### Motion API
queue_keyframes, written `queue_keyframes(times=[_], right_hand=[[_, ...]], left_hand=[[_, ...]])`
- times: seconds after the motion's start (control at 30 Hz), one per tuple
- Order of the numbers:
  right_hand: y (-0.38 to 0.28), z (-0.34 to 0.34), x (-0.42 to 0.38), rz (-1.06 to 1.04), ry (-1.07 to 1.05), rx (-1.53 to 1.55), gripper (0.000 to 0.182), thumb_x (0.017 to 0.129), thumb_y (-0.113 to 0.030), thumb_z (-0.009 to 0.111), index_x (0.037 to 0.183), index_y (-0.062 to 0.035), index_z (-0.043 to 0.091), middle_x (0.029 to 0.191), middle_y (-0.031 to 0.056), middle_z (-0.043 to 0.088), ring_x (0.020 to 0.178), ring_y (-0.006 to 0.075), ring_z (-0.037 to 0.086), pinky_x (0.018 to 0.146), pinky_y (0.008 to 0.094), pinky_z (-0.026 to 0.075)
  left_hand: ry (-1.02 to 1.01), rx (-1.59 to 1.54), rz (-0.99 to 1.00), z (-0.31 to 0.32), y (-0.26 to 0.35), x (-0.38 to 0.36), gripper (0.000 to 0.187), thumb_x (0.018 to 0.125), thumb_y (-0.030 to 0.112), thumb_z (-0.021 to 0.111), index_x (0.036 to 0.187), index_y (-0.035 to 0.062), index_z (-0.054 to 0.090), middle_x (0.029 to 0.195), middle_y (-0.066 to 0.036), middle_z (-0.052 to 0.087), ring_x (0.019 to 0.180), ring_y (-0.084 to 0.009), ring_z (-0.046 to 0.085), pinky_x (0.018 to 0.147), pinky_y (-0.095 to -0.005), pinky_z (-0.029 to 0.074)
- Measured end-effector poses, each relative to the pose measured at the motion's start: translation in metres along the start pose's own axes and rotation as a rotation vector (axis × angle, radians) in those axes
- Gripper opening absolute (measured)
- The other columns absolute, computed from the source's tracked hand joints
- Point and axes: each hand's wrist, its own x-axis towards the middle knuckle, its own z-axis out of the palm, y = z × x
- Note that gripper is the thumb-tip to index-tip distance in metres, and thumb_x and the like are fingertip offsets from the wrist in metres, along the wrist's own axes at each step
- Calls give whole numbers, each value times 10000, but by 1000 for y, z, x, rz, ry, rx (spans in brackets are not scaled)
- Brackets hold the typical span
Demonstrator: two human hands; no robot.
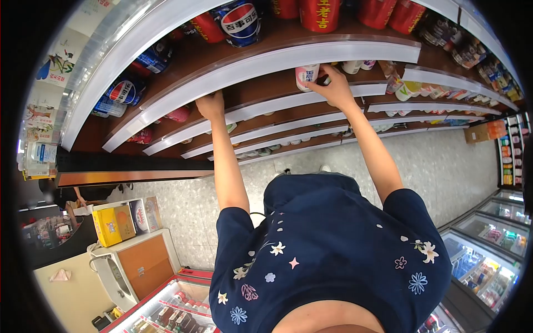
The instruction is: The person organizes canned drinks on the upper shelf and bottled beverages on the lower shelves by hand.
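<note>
In the head view, my right hand (335, 89) is at the shelf under the long white price rail, thumb and fingers closed on a pink and white can (306, 76) that stands upright. My left hand (211, 105) reaches into the same shelf level farther left. Its fingers go out of sight beneath the rail, so whether they hold anything is hidden. A pink-red can (179, 114) lies to the left of it. More white containers (351, 66) stand just right of my right hand.
Above, a shelf holds blue Pepsi cans (240, 23) and red cans with yellow lettering (319, 15). White shelf rails (294, 53) run across in front. Lower shelves carry more packages. Behind are a red-edged chiller (183, 302), glass-topped freezers (483, 266) and a yellow box (108, 226).
</note>
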Motion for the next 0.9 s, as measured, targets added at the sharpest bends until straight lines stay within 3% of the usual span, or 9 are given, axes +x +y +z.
queue_keyframes(times=[0.13,0.17,0.27,0.3,0.5,0.53,0.6,0.8,0.9], right_hand=[[2,-7,2,-43,-48,33,604,696,-406,801,1131,-29,618,987,121,653,889,242,620,801,360,497],[3,-7,2,-61,-46,38,604,699,-409,799,1132,-29,617,994,121,653,892,242,621,805,361,497],[-1,-14,2,-79,-71,19,533,739,-317,792,1125,-3,604,992,128,650,867,230,623,788,340,495],[-1,-14,3,-90,-68,36,530,741,-321,790,1124,-4,605,999,129,650,870,232,624,788,340,495],[22,-19,8,-84,-114,42,569,732,-423,771,1130,-45,621,1022,126,657,924,269,626,804,367,498],[21,-23,9,-91,-112,40,564,735,-424,768,1129,-47,622,1023,127,658,932,277,626,807,372,497],[22,-23,5,-121,-74,20,556,739,-424,764,1126,-50,624,1023,129,659,946,295,623,814,382,494],[31,-25,-5,-200,95,-45,593,742,-423,765,1160,-33,607,1050,160,640,992,343,595,850,409,477],[35,-35,1,-211,36,-50,596,738,-405,776,1163,-25,603,1060,170,633,989,344,593,847,411,476]], left_hand=[[-40,9,-5,-11,22,5,399,679,297,815,971,54,694,851,-129,710,840,-325,683,767,-392,519],[-76,25,-27,-13,25,4,306,718,308,784,905,79,707,812,-116,710,765,-327,680,715,-410,527],[-254,-160,-112,-9,36,-11,331,708,341,802,891,82,706,820,-105,716,757,-286,691,703,-382,526],[-290,-167,-87,-15,57,-17,376,710,337,818,929,61,689,822,-104,715,734,-237,694,689,-360,523],[-513,-481,-148,-4,136,-57,505,724,212,835,1092,-33,591,900,-148,706,837,-216,698,737,-319,543],[-482,-593,-125,2,148,-65,595,731,190,831,1168,-49,505,960,-166,697,883,-227,695,768,-318,547],[-490,-484,-98,10,167,-73,647,768,172,814,1235,-42,422,1031,-166,678,894,-182,669,791,-303,539],[-555,-447,4,43,192,-79,661,754,250,811,1189,-37,405,934,-184,692,787,-269,696,696,-331,544],[-502,-429,65,52,198,-80,591,756,273,801,1125,-44,464,843,-164,680,685,-272,664,629,-344,522]])
